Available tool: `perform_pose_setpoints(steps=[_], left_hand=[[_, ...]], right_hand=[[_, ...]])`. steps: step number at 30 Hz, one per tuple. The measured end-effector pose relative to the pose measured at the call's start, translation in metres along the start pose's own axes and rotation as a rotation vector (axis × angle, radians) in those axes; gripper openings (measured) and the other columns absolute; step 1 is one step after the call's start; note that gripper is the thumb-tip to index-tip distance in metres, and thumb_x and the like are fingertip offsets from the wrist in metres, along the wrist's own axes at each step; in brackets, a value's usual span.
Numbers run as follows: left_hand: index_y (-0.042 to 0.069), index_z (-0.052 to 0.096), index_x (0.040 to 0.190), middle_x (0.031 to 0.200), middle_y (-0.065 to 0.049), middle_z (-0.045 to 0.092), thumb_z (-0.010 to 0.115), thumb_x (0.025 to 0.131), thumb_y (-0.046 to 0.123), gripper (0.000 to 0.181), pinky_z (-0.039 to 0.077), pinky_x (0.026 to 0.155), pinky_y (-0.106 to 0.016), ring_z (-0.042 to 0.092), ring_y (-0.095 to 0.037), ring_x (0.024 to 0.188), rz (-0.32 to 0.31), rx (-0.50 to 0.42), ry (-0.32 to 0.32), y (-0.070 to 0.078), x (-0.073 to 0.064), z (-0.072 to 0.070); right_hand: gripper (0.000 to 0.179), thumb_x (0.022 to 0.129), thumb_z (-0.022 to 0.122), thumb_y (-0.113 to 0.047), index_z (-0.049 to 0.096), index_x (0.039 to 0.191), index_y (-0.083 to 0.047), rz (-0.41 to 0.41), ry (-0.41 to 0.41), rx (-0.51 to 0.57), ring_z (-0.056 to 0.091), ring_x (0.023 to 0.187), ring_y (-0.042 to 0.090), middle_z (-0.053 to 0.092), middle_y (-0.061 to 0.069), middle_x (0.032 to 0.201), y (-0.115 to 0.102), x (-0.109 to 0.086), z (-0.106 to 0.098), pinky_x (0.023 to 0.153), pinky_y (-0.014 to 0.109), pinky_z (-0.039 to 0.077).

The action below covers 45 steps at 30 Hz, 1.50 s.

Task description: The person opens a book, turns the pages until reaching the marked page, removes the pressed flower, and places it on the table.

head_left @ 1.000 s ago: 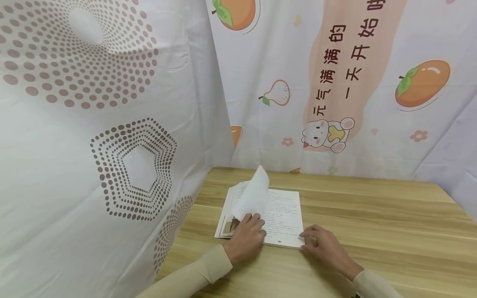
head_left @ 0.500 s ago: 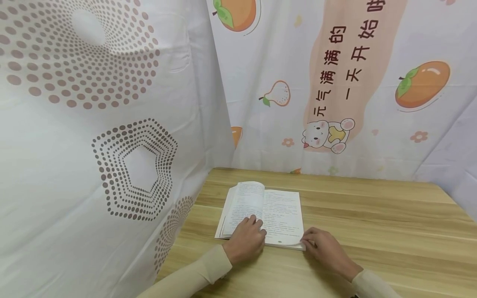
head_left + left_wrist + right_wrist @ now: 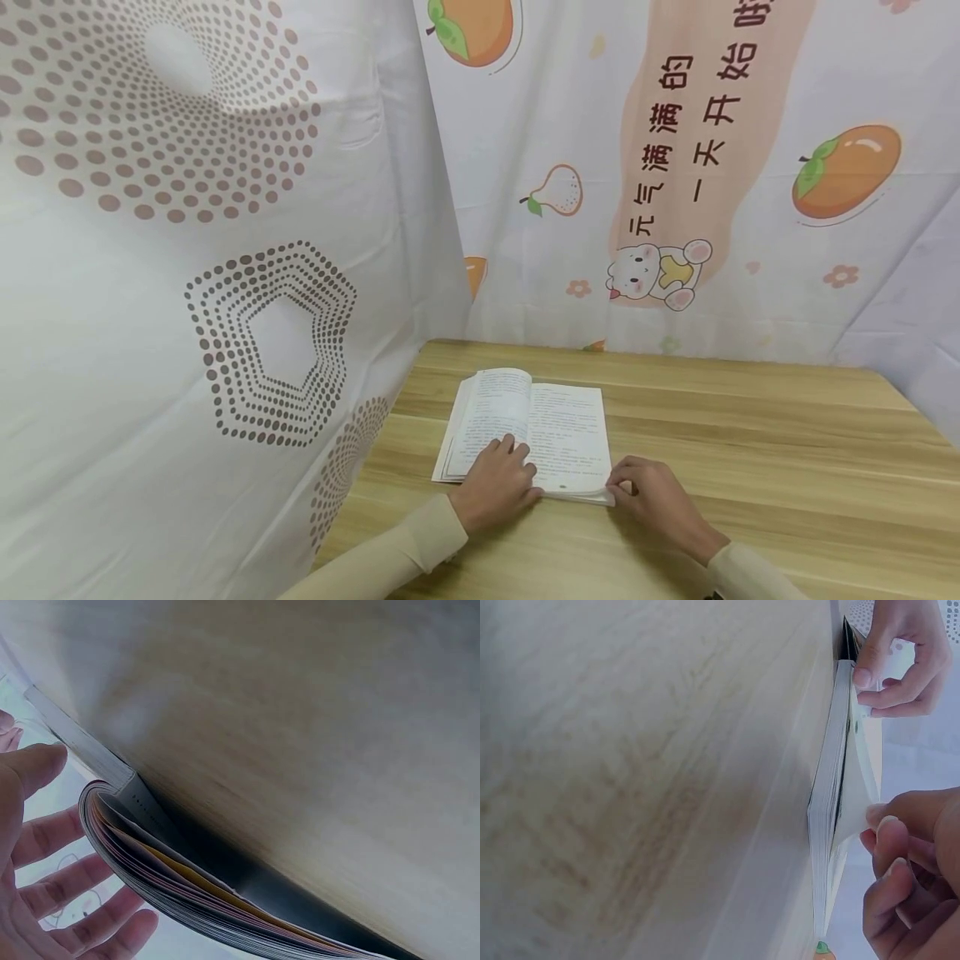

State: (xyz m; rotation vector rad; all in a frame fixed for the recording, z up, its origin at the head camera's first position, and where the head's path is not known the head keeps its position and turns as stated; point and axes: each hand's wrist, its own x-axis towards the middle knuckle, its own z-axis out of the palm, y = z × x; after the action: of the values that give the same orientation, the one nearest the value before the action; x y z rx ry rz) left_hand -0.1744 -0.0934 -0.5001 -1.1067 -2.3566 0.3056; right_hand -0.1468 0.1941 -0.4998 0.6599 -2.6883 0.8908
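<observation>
An open book (image 3: pixel 566 429) with printed text on both pages lies on the wooden table. My left hand (image 3: pixel 495 483) rests on the lower part of the left page near the spine, fingers spread in the left wrist view over the curved stack of pages (image 3: pixel 172 889). At the lower right corner of the book, my right hand (image 3: pixel 652 496) pinches the corner of a page (image 3: pixel 851 814) between thumb and index finger. That corner is lifted off the page block (image 3: pixel 826 787) in the right wrist view. Part of the left page is hidden under my left hand.
The wooden table (image 3: pixel 750 433) extends to the right of the book. A white curtain with dotted patterns (image 3: pixel 270 342) hangs close on the left. Behind the table hangs a white cloth printed with fruit and writing (image 3: pixel 555 275).
The page that stood raised over the left side has settled flat there under my left hand. My right hand has gone from touching the right page's corner to pinching and lifting it.
</observation>
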Motion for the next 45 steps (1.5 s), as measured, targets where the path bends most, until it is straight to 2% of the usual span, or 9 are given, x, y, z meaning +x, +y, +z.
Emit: perform_pose_setpoints(steps=[15, 21, 28, 34, 39, 45], left_hand=[[0.019, 0.075, 0.076, 0.079, 0.002, 0.058, 0.065, 0.096, 0.056, 0.043, 0.043, 0.062, -0.030, 0.046, -0.017, 0.071, 0.000, 0.002, -0.006, -0.0003, 0.0020, 0.0022], [0.020, 0.074, 0.076, 0.079, 0.003, 0.057, 0.063, 0.096, 0.057, 0.044, 0.044, 0.062, -0.030, 0.046, -0.017, 0.072, -0.004, 0.006, -0.016, -0.0018, 0.0025, 0.0049], [0.020, 0.074, 0.078, 0.081, 0.002, 0.058, 0.062, 0.096, 0.059, 0.044, 0.045, 0.063, -0.031, 0.048, -0.017, 0.073, -0.002, 0.010, -0.010, -0.0025, 0.0030, 0.0049], [0.020, 0.076, 0.080, 0.081, 0.002, 0.058, 0.064, 0.095, 0.057, 0.042, 0.045, 0.063, -0.030, 0.048, -0.017, 0.074, 0.000, 0.015, -0.006, -0.0019, 0.0031, 0.0044], [0.020, 0.077, 0.082, 0.082, 0.002, 0.059, 0.064, 0.096, 0.055, 0.040, 0.046, 0.064, -0.031, 0.048, -0.017, 0.074, -0.002, 0.008, -0.022, -0.0011, 0.0034, 0.0019], [0.020, 0.077, 0.083, 0.082, 0.002, 0.060, 0.064, 0.097, 0.054, 0.039, 0.046, 0.064, -0.032, 0.049, -0.018, 0.074, -0.008, 0.004, -0.029, -0.0006, 0.0028, 0.0008]], right_hand=[[0.018, 0.081, 0.082, 0.000, 0.074, 0.077, -0.016, 0.074, -0.021, 0.032, 0.048, 0.064, 0.000, 0.068, -0.006, 0.087, 0.0011, 0.0005, -0.0003, 0.056, 0.022, 0.045], [0.017, 0.084, 0.081, -0.003, 0.073, 0.081, -0.018, 0.129, -0.049, 0.095, 0.047, 0.057, 0.002, 0.067, -0.007, 0.085, 0.0007, 0.0023, -0.0055, 0.050, 0.023, 0.044], [0.009, 0.089, 0.079, -0.009, 0.073, 0.086, -0.016, 0.150, -0.052, 0.127, 0.045, 0.053, 0.003, 0.066, -0.005, 0.088, -0.0006, 0.0039, -0.0082, 0.048, 0.024, 0.041], [0.005, 0.090, 0.078, -0.010, 0.078, 0.086, -0.013, 0.103, -0.036, 0.064, 0.045, 0.058, 0.001, 0.069, -0.003, 0.093, -0.0016, 0.0054, -0.0053, 0.052, 0.023, 0.041], [0.008, 0.088, 0.079, -0.007, 0.079, 0.083, -0.013, 0.049, -0.030, 0.011, 0.044, 0.061, 0.000, 0.069, -0.002, 0.092, -0.0020, 0.0056, -0.0044, 0.055, 0.022, 0.041], [0.011, 0.086, 0.078, -0.005, 0.078, 0.081, -0.014, 0.088, -0.016, 0.036, 0.046, 0.060, 0.002, 0.069, -0.005, 0.089, -0.0036, 0.0085, -0.0047, 0.054, 0.022, 0.041]])
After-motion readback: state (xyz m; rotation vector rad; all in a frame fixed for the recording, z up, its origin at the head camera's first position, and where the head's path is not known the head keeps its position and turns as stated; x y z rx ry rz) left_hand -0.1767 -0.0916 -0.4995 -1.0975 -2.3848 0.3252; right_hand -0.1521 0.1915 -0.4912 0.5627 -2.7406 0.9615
